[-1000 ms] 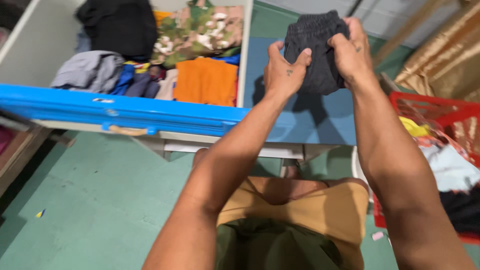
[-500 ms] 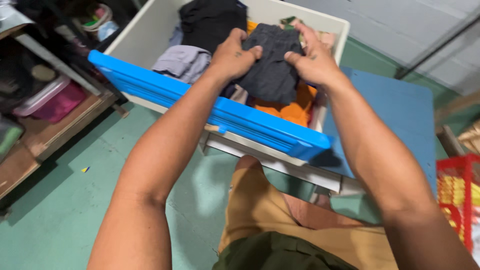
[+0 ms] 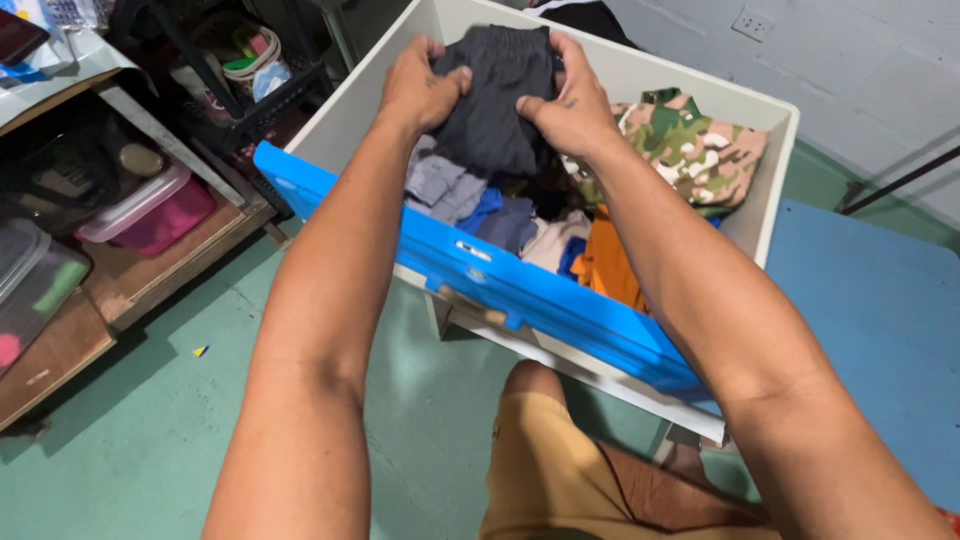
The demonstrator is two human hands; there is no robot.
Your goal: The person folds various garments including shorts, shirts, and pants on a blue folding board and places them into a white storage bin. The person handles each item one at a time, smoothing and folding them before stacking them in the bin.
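My left hand (image 3: 420,85) and my right hand (image 3: 570,105) both grip a folded dark grey garment (image 3: 495,100) and hold it low over the far left part of a white drawer (image 3: 770,190) with a blue front (image 3: 520,295). Under and beside the garment lie folded clothes: a light grey piece (image 3: 440,185), a blue piece (image 3: 495,220), an orange one (image 3: 610,265) and a camouflage one (image 3: 695,145).
A wooden shelf (image 3: 150,280) at the left carries a pink plastic box (image 3: 150,205) and clear containers. A black crate with bowls (image 3: 245,75) stands behind it. The floor is green, with a blue mat (image 3: 880,330) at the right. My knees in tan shorts (image 3: 570,470) are below.
Both hands carried the dark grey garment from out over the blue mat into the drawer, then further toward its back left corner. The view swung left with them.
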